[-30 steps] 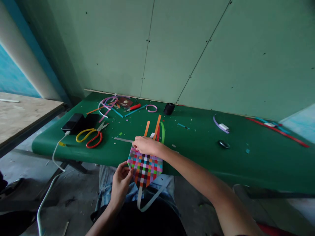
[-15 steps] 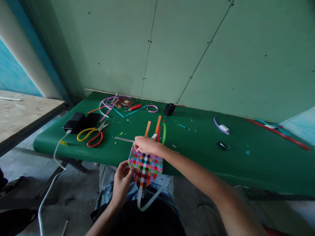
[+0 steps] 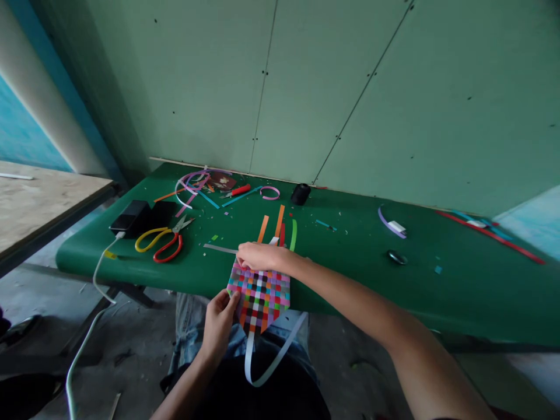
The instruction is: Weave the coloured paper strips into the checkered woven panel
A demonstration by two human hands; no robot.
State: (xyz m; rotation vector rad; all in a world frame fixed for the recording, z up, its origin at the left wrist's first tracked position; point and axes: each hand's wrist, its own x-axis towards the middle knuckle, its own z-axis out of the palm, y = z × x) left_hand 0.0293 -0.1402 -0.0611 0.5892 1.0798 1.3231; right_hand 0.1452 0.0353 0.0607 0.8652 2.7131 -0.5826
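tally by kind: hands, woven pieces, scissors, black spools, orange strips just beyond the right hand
Hands, left hand and right hand: 2
Woven piece: 1
Scissors: 1
Black spool: 1
Orange strips beyond the right hand: 2
Total: 7

A pale green panelled wall (image 3: pixel 210 87) rises behind the green-topped table (image 3: pixel 359 245).

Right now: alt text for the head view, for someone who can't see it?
A left hand pinches the left edge of a multicoloured woven piece overhanging a green table's near edge; the right hand lies over the piece's far end. Yellow-and-red scissors lie to the left.
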